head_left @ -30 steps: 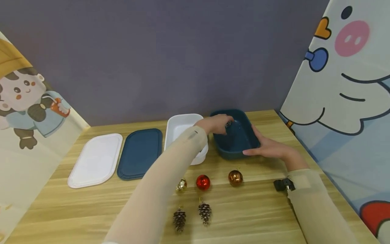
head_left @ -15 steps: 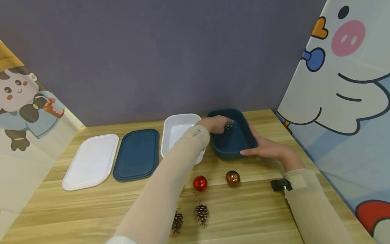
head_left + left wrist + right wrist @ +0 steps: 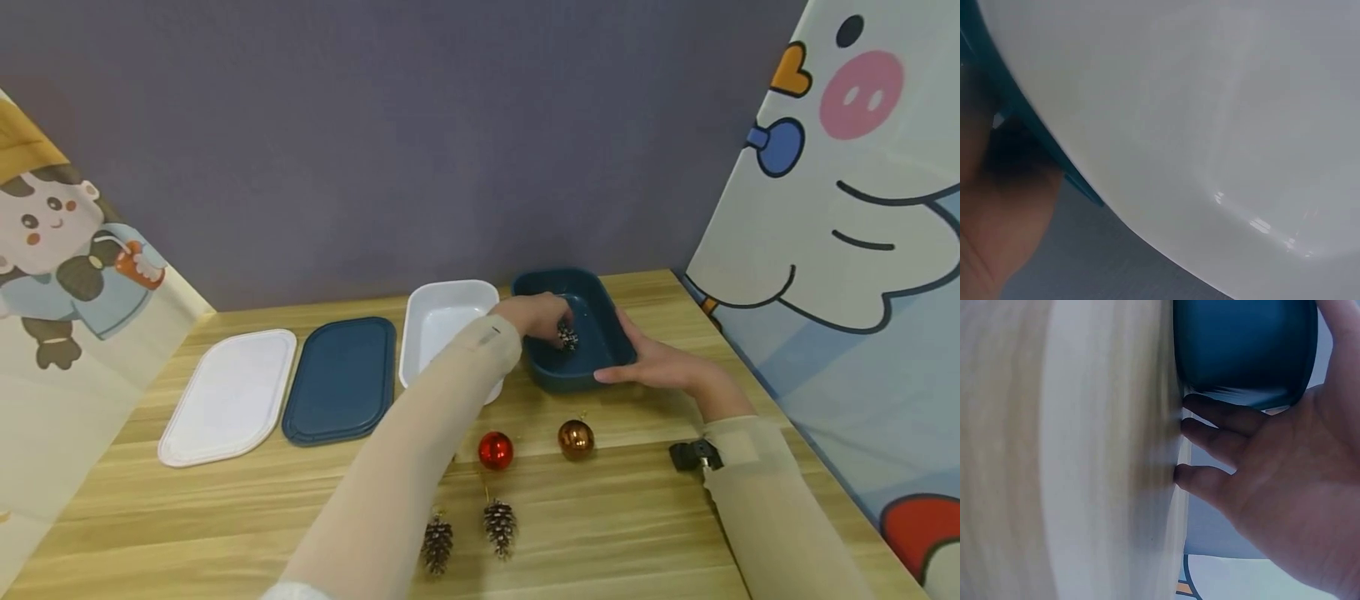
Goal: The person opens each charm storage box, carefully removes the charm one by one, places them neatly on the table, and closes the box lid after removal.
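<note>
In the head view my left hand [image 3: 542,317] reaches inside the dark blue container [image 3: 573,383], its fingers round a small pine cone [image 3: 567,336] that pokes out below them. Blurred at the left edge of the left wrist view, this hand [image 3: 1004,231] lies beyond the blue rim [image 3: 1029,112]; the pine cone cannot be made out there. My right hand [image 3: 663,362] rests against the container's right front corner, thumb along the front wall. The right wrist view shows the right hand's fingers [image 3: 1210,484] spread and fairly straight beside the container [image 3: 1244,350], tips near the wooden tabletop.
A white container [image 3: 442,321] stands left of the blue one, partly behind my left arm. Farther left lie a blue lid [image 3: 341,379] and a white lid [image 3: 228,396]. Nearer are a red ball [image 3: 496,450], a brown ball [image 3: 576,438] and two pine cones [image 3: 499,527].
My left hand has shifted lower and nearer within the blue container, carrying the pine cone with it. The right hand keeps its place on the container.
</note>
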### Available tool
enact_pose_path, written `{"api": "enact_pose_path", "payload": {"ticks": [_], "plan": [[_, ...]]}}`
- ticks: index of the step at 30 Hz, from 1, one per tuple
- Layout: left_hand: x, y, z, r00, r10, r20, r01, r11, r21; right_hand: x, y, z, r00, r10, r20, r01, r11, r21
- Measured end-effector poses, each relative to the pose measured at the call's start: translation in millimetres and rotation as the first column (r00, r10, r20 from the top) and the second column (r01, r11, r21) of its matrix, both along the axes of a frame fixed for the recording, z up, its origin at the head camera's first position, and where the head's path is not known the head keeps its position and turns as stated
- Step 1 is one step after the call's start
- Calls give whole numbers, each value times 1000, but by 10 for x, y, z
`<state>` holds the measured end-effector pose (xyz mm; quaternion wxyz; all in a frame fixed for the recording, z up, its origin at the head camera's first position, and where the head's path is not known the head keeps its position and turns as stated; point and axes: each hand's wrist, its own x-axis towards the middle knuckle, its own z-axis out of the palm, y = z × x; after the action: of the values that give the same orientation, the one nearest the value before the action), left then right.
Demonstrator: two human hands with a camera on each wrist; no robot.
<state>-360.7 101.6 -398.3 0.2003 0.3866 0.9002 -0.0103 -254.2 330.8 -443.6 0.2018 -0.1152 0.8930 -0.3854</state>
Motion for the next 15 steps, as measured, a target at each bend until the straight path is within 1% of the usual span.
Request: {"api": "enact_pose_path", "payload": {"ticks": [6, 9, 11, 13, 15], "plan": [[24, 30, -15, 998, -19, -56, 19, 1000, 10, 1, -13, -1, 1000, -6, -2, 6, 1000, 3], [37, 63, -23, 995, -43, -87, 45, 999, 13, 2, -15, -4, 1000, -5, -1, 5, 1000, 6], [50, 84, -24, 996, -48, -78, 50, 999, 19, 3, -14, -4, 1000, -5, -1, 5, 1000, 0], [68, 103, -18, 997, -50, -53, 52, 998, 24, 10, -15, 1, 1000, -4, 1, 4, 1000, -6], [89, 121, 5, 999, -37, -21, 38, 999, 29, 21, -16, 12, 1000, -4, 8, 4, 1000, -8]]}}
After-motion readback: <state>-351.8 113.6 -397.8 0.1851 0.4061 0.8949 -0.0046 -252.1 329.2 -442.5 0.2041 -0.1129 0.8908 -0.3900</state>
